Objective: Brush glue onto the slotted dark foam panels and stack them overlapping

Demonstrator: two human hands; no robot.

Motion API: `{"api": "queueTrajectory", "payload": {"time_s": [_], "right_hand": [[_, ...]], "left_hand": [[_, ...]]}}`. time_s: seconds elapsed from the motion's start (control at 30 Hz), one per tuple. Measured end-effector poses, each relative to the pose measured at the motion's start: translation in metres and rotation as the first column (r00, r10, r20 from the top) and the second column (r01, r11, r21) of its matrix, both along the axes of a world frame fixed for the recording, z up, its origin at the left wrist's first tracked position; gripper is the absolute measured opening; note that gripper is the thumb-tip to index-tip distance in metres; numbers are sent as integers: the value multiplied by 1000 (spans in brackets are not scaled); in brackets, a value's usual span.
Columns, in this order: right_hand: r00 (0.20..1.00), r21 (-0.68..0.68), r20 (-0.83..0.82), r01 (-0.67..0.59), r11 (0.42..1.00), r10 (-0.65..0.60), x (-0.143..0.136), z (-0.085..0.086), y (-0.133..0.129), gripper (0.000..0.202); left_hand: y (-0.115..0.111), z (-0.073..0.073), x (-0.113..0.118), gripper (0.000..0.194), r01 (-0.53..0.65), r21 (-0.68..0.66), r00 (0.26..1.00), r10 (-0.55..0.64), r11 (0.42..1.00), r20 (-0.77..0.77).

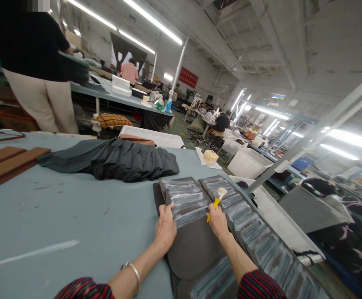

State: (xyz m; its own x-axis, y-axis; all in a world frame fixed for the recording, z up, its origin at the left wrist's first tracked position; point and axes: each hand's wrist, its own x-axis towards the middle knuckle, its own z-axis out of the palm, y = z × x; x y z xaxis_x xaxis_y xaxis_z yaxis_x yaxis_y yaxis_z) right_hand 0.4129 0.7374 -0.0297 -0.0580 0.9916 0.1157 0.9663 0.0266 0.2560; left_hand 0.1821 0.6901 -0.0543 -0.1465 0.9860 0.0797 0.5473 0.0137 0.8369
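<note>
R. hand (217, 219) here, fingers closed round the yellow handle of a brush (216, 202), bristles up at the far end w/ pale stuff on them, right over the gap btwn. two dark panels. L. hand (166, 227) on the left edge of the near-left dark panel (199, 249), touching it; can't tell if it's gripping or just pressing. That panel's streaked whitish at its far end, plain dark at its near end, and lies on the right side of the blue-grey bench (106, 220). Just right of it, a long streaked panel (262, 234), whitish bands approx. all along. Far side: heap of dark pcs. (128, 160), overlapping; left of that, brown strips (15, 166). Yellowish block (210, 157) on a white sheet (199, 154) by the bench's far-right edge. Far left, person in black top (28, 45), standing at another bench (106, 94).
</note>
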Motion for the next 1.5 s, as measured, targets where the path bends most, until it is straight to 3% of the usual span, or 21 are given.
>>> {"api": "queueTrajectory", "payload": {"time_s": [0.1,0.23,0.43,0.63,0.87,1.1,1.3,1.4,1.5], "right_hand": [[1000,2,-15,-4,1000,4,4,0,0,16],[1000,-8,-30,8,1000,-8,1,1,11,16],[991,-5,-126,37,999,-37,-7,2,41,18],[971,-105,-207,96,990,-117,-9,-4,59,20],[996,-11,-65,57,998,-57,-12,-14,51,20],[995,-23,-73,74,997,-75,-7,-10,45,16],[980,19,-165,114,993,-109,-13,-14,71,16],[972,-15,-202,119,993,-120,-18,-21,84,16],[967,47,-220,143,989,-130,-20,-31,89,17]], "left_hand": [[2,-6,-9,51,-22,13,1000,22,1000,-1],[9,-21,-22,52,-69,-148,997,71,987,8],[18,-30,-32,57,-34,-144,999,37,989,19],[22,-41,-43,58,-11,-164,999,19,986,45],[21,-41,-42,56,14,-144,999,-8,989,43],[26,-43,-45,56,60,-176,998,-52,983,45],[27,-47,-47,56,66,-168,996,-54,984,75],[26,-51,-47,57,65,-153,994,-50,986,99],[25,-54,-46,56,60,-108,989,-45,992,137]]}}
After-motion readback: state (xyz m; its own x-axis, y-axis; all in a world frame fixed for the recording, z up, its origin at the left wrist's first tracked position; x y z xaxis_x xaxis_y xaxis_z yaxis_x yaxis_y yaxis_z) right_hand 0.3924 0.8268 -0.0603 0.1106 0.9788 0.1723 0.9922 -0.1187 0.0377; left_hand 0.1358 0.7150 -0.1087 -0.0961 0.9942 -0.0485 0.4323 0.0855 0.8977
